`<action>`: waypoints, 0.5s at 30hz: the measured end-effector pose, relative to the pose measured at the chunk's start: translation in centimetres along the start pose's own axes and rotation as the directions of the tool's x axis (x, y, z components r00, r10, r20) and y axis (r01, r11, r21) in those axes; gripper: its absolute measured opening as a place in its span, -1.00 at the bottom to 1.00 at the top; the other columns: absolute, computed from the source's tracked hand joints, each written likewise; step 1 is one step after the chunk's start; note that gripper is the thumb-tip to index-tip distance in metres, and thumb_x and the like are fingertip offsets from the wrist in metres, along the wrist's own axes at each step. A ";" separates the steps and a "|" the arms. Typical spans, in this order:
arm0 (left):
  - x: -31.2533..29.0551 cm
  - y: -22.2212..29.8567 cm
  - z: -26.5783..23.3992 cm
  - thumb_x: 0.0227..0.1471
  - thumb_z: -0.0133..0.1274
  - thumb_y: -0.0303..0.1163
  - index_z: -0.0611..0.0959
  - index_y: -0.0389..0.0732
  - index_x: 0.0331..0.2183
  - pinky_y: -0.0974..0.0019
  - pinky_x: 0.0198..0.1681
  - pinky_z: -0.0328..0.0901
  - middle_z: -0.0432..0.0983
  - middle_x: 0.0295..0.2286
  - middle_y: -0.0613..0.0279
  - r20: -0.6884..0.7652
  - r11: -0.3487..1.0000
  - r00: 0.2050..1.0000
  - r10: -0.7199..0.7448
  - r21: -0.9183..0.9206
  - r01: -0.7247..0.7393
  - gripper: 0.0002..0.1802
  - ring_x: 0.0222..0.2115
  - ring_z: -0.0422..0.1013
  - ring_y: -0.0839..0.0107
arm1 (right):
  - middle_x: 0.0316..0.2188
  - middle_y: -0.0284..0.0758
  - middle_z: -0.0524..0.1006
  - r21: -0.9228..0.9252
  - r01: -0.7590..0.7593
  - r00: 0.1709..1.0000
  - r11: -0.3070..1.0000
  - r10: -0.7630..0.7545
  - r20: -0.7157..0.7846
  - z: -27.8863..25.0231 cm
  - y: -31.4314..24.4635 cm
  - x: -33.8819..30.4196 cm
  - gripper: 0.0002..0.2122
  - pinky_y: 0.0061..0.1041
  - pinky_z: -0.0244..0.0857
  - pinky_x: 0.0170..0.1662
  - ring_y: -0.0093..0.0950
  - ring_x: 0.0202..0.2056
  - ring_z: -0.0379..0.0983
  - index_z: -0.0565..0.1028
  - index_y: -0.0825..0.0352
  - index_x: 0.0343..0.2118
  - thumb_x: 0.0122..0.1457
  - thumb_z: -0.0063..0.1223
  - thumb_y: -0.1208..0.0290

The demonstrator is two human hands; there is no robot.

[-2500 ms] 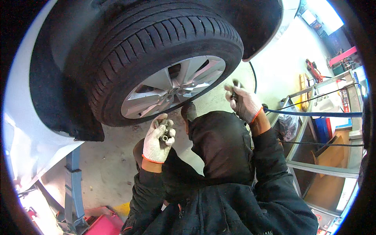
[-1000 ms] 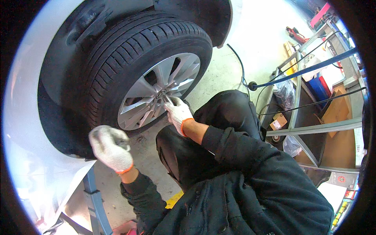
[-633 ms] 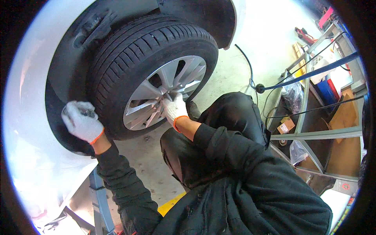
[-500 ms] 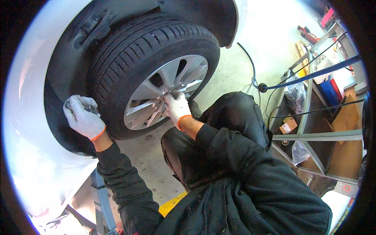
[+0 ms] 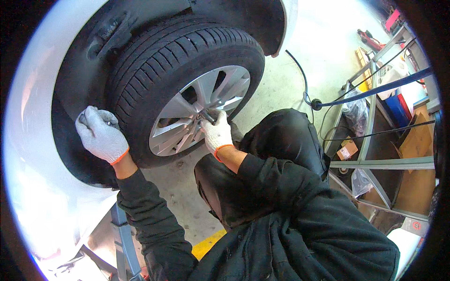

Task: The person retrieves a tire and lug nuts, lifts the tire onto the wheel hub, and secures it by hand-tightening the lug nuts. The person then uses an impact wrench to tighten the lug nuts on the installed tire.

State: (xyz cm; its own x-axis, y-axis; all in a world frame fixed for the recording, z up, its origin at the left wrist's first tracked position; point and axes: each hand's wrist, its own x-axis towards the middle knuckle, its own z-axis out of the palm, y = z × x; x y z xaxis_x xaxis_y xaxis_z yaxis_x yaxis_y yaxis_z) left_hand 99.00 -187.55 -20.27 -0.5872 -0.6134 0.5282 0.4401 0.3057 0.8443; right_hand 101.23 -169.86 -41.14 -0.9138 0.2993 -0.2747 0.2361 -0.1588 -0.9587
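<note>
In front of me, a black tyre (image 5: 154,70) on a silver multi-spoke wheel (image 5: 204,93) sits in the arch of a white car. My right hand (image 5: 217,131), in a whitish knit glove with an orange cuff, is at the wheel's centre. Its fingers pinch a short dark metal cylinder (image 5: 207,116) pointed at the hub; whether it is a socket or a nut I cannot make out. Left of the tyre, my left hand (image 5: 101,133), gloved alike, is closed around small metal pieces (image 5: 109,123) that its fingers mostly hide.
A white car body (image 5: 35,154) curves along the left, with a blue-grey metal support (image 5: 125,243) below it. To the right stands a metal-framed shelf cart (image 5: 384,163) holding boxes and plastic bags. A blue hose (image 5: 375,90) and black cables cross in front of it.
My right hand has drawn slightly back and right from the hub, and the dark cylinder in its fingers now shows. My left hand has turned a little, still closed.
</note>
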 end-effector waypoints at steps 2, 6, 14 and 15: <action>0.0 0.1 0.3 0.39 0.05 -0.29 0.57 -0.29 -0.26 0.42 -0.56 0.10 0.44 -0.64 0.31 0.006 1.000 1.000 0.014 0.009 -0.014 -0.76 -0.66 0.28 0.57 | -0.26 -0.13 0.63 0.128 -0.040 0.999 0.991 0.035 0.039 0.5 0.1 -0.6 -0.59 -0.33 0.50 -0.37 -0.38 -0.44 0.59 0.37 0.34 0.13 0.35 0.12 0.21; 0.1 0.4 1.0 0.39 0.06 -0.27 0.58 -0.32 -0.24 0.38 -0.54 0.14 0.46 -0.64 0.32 0.044 0.992 0.998 0.054 0.110 -0.059 -0.73 -0.66 0.29 0.55 | -0.41 -0.32 0.51 0.429 -0.278 0.960 0.859 0.231 0.159 0.5 -0.2 0.1 -0.70 -0.42 0.31 -0.56 -0.49 -0.62 0.39 0.39 0.28 0.05 0.43 0.04 0.20; 0.4 1.2 2.8 0.37 0.13 -0.17 0.63 -0.32 -0.21 0.35 -0.41 0.32 0.54 -0.59 0.31 0.066 0.935 0.984 0.168 0.305 -0.180 -0.65 -0.59 0.44 0.50 | -0.61 -0.60 0.32 0.623 -0.733 0.679 0.272 0.339 0.651 -1.6 0.6 2.8 -0.69 -0.67 -0.17 -0.72 -0.78 -0.77 0.05 0.50 0.16 -0.16 0.52 -0.12 0.02; 0.4 1.1 3.2 0.37 0.14 -0.16 0.63 -0.32 -0.21 0.34 -0.39 0.35 0.56 -0.58 0.30 0.069 0.926 0.979 0.192 0.319 -0.204 -0.64 -0.58 0.47 0.48 | -0.56 -0.51 0.41 0.621 -0.667 0.745 0.413 0.402 0.532 -1.2 1.0 2.6 -0.67 -0.62 -0.08 -0.69 -0.74 -0.73 0.16 0.50 0.21 -0.12 0.50 -0.09 0.01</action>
State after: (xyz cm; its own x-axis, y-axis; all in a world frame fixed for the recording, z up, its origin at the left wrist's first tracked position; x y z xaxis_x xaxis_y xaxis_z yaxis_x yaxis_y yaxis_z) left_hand 97.09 -185.15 -18.87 -0.5372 -0.4920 0.6851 0.3104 0.6399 0.7030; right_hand 99.52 -168.10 -42.88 -0.7617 -0.3419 -0.5504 0.5014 -0.8491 -0.1663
